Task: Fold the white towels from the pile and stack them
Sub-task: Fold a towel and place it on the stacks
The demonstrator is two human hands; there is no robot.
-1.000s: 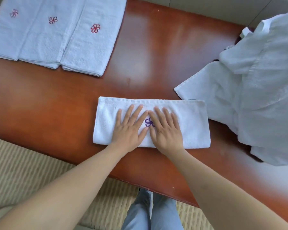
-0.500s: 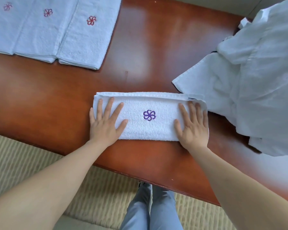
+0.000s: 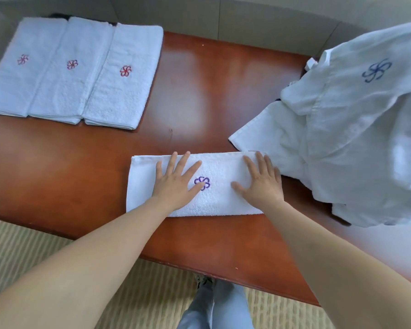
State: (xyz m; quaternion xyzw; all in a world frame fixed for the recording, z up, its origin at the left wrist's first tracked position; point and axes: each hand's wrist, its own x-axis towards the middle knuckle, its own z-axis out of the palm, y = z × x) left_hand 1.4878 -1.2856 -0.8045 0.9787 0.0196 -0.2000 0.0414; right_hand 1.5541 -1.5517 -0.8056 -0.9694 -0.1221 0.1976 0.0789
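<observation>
A folded white towel (image 3: 220, 168) with a purple flower mark lies near the table's front edge. My left hand (image 3: 176, 184) rests flat on its left half, fingers spread, thumb touching the flower. My right hand (image 3: 261, 184) lies flat on its right end, fingers apart. Neither hand grips anything. At the right, a loose pile of white towels (image 3: 347, 138) is heaped, one showing a blue flower; its lower corner nearly touches the folded towel. Three folded towels (image 3: 74, 74) with red flowers lie side by side at the far left.
The red-brown wooden table (image 3: 199, 91) has bare surface between the folded row and the pile. Its front edge runs just below my forearms. A striped beige floor covering (image 3: 33, 252) and my legs in light trousers (image 3: 214, 307) show beneath.
Both hands spread from the towel's middle out to its ends, then my left hand slid back toward the flower mark. The view tilted up, showing more of the far table.
</observation>
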